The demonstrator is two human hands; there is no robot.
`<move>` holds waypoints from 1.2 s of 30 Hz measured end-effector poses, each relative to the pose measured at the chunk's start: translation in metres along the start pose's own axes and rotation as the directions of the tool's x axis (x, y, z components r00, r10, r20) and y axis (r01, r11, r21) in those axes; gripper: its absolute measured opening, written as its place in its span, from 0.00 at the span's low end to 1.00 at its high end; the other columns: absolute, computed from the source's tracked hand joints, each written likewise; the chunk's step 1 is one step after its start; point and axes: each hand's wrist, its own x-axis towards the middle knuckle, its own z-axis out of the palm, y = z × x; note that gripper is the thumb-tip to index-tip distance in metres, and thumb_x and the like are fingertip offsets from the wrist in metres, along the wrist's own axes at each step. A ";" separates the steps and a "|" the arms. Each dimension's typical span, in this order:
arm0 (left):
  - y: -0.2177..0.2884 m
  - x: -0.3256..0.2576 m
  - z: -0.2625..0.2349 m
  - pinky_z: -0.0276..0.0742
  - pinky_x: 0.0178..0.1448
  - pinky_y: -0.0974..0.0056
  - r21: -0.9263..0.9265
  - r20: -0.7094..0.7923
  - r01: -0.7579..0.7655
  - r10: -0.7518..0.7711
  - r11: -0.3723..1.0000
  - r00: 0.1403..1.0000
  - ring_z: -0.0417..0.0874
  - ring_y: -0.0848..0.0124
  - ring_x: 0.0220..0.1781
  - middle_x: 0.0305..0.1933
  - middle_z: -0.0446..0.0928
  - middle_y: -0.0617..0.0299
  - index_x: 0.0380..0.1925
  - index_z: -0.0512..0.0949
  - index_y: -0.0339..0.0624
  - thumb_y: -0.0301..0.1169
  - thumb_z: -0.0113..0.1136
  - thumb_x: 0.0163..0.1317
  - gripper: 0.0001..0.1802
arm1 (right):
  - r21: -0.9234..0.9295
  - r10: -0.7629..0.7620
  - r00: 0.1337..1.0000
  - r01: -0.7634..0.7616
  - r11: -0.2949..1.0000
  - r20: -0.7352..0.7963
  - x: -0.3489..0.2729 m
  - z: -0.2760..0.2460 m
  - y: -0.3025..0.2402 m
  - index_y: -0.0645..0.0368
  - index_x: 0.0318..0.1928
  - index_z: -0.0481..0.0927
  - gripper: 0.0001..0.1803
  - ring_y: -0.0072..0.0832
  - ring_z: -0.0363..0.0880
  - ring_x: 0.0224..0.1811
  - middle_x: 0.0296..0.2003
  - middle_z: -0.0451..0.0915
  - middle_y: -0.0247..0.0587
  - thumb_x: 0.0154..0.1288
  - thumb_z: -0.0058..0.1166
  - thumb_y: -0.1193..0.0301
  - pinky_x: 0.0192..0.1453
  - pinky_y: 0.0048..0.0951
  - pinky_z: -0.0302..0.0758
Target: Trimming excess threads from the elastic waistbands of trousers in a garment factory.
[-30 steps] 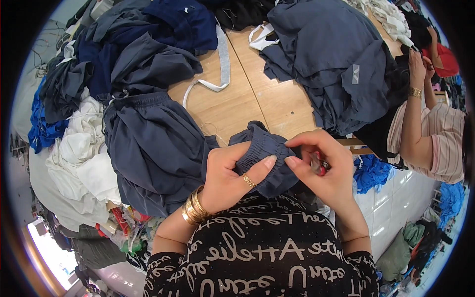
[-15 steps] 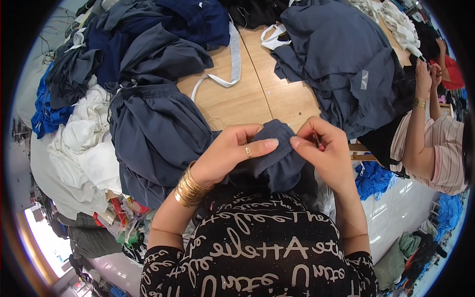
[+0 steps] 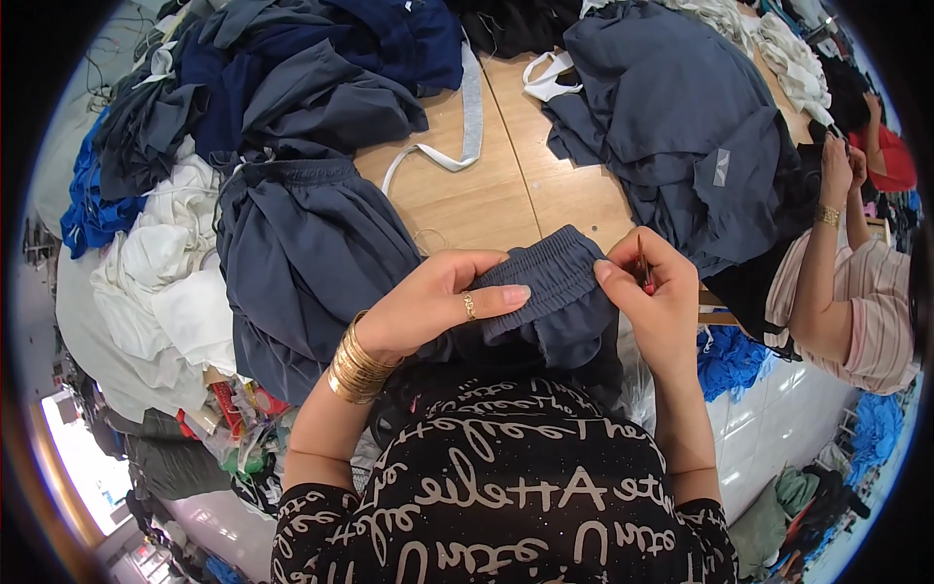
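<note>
I hold a dark grey-blue garment with a ribbed elastic waistband [image 3: 555,282] over the near edge of a wooden table [image 3: 486,200]. My left hand [image 3: 438,302], with a ring and gold bangles, pinches the waistband from the left, thumb on top. My right hand [image 3: 657,292] grips the waistband's right end. It also holds a small thin tool with a red part [image 3: 642,268] between its fingers. The rest of the garment hangs down against my black patterned top.
Heaps of dark grey and navy garments [image 3: 311,243] lie left and at the back right [image 3: 681,136]. White cloth [image 3: 165,282] lies far left. A grey strap [image 3: 457,127] crosses the table. Another person [image 3: 846,282] works at the right edge.
The garment has been turned and spread so its waistband now lies flat between my hands. My hands have moved slightly apart along it.
</note>
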 end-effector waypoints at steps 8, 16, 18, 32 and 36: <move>-0.004 -0.003 -0.007 0.70 0.47 0.77 -0.085 0.060 0.099 -0.094 0.991 0.994 0.73 0.84 0.40 0.41 0.76 0.67 0.49 0.72 0.28 0.33 0.58 0.61 0.21 | 0.063 0.027 1.000 -0.026 0.998 -0.010 0.000 -0.006 0.001 0.63 0.21 0.68 0.10 0.09 0.55 0.22 0.18 0.62 0.22 0.53 0.55 0.80 0.25 0.14 0.52; -0.001 -0.007 -0.009 0.69 0.47 0.75 -0.061 0.119 0.049 -0.041 0.997 0.992 0.72 0.82 0.40 0.41 0.76 0.66 0.50 0.71 0.28 0.27 0.58 0.58 0.20 | 0.064 0.014 1.000 -0.012 0.998 -0.028 0.000 -0.007 0.002 0.62 0.21 0.68 0.09 0.08 0.54 0.21 0.18 0.62 0.22 0.54 0.55 0.80 0.24 0.14 0.50; -0.001 -0.008 -0.008 0.69 0.46 0.75 -0.055 0.115 0.047 -0.040 0.997 0.993 0.72 0.82 0.40 0.40 0.75 0.67 0.49 0.71 0.28 0.26 0.58 0.58 0.20 | 0.075 0.003 0.999 0.000 0.997 -0.032 -0.001 -0.007 0.002 0.62 0.22 0.68 0.09 0.08 0.54 0.21 0.18 0.62 0.21 0.54 0.55 0.80 0.23 0.14 0.49; 0.002 -0.008 0.006 0.71 0.46 0.75 -0.116 0.071 -0.038 0.047 0.992 0.996 0.73 0.82 0.39 0.39 0.76 0.67 0.46 0.73 0.28 0.27 0.59 0.58 0.17 | -0.176 -0.019 0.999 0.013 0.984 -0.033 -0.005 -0.004 0.005 0.63 0.30 0.73 0.09 0.13 0.62 0.22 0.21 0.68 0.28 0.52 0.61 0.75 0.24 0.16 0.58; 0.003 -0.007 0.008 0.71 0.47 0.74 -0.114 0.028 -0.032 0.035 0.993 0.999 0.74 0.82 0.40 0.39 0.77 0.65 0.45 0.74 0.29 0.27 0.59 0.58 0.16 | -0.411 -0.199 0.978 0.158 0.898 -0.059 -0.019 -0.001 -0.017 0.61 0.38 0.75 0.16 0.22 0.70 0.25 0.26 0.73 0.35 0.51 0.64 0.71 0.27 0.21 0.66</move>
